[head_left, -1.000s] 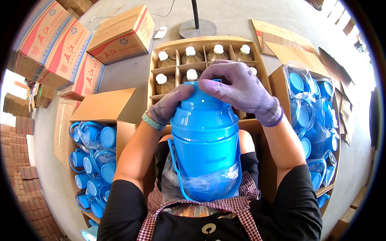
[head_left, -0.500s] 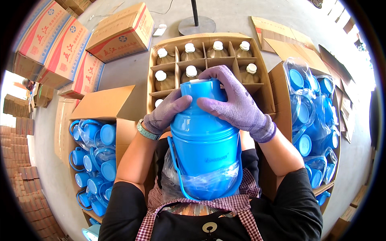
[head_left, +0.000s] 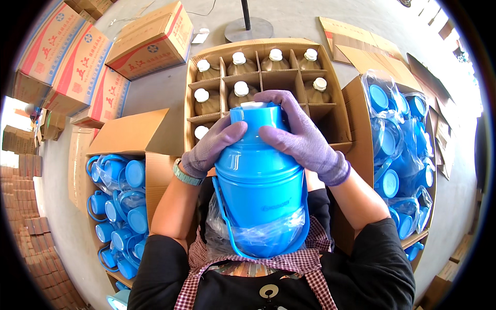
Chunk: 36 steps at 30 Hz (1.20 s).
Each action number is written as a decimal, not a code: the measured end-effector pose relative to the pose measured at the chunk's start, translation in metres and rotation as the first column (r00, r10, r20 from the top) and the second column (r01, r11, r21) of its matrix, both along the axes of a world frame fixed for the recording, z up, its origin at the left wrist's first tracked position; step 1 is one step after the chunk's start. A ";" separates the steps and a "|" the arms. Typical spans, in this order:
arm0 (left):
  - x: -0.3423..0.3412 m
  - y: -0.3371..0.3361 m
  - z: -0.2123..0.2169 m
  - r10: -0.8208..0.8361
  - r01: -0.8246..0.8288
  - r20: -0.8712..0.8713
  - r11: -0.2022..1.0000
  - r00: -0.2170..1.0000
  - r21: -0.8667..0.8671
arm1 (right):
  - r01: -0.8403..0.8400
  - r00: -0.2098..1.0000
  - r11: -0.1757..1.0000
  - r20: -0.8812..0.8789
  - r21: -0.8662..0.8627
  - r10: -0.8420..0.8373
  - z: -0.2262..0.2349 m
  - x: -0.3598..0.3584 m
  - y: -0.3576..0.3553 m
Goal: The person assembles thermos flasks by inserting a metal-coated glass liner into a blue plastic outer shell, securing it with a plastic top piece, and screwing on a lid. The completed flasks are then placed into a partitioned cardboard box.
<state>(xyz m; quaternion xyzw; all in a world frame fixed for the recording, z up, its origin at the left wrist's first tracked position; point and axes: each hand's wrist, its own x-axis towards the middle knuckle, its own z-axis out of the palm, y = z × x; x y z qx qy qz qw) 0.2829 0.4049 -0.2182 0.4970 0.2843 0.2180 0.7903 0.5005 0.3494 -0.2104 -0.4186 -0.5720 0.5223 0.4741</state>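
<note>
A blue vacuum flask (head_left: 261, 175) stands upright, tilted slightly, against my lap, with its handle hanging down over its front and clear plastic film (head_left: 266, 227) round its lower part. My left hand (head_left: 211, 147), in a purple glove, is closed round the left side of its neck, the thumb pressed on the shoulder. From the right, my right hand (head_left: 305, 142), gloved alike, wraps the neck, its fingers curled over the top. A white piece (head_left: 253, 105) shows in the flask's mouth, partly hidden by the fingers.
Ahead stands an open divided carton (head_left: 336, 121) holding several white-capped bottles (head_left: 241, 93); some cells hold none. Open cartons of blue flask parts flank me, left (head_left: 121, 206) and right (head_left: 395, 155). Closed boxes (head_left: 150, 41), a pole base (head_left: 249, 29) and flattened cardboard (head_left: 356, 41) lie beyond.
The surroundings have shifted slightly left and up in view. Both hands keep their hold on the flask's neck; the right fingers sit a little lower over its top.
</note>
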 end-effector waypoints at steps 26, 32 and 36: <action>-0.027 -0.051 0.007 -0.288 0.349 0.493 0.937 0.821 -0.032 | -0.662 0.749 0.526 0.438 0.534 0.498 0.189 -0.042 -0.071; -0.069 -0.198 0.037 0.249 -0.274 0.323 0.961 0.913 0.035 | -0.068 0.832 0.914 0.529 0.400 -0.169 0.183 -0.004 -0.140; -0.056 -0.240 0.039 0.150 -0.166 0.074 0.931 0.986 0.326 | -0.127 0.334 0.978 0.936 0.163 -0.113 0.192 0.002 -0.149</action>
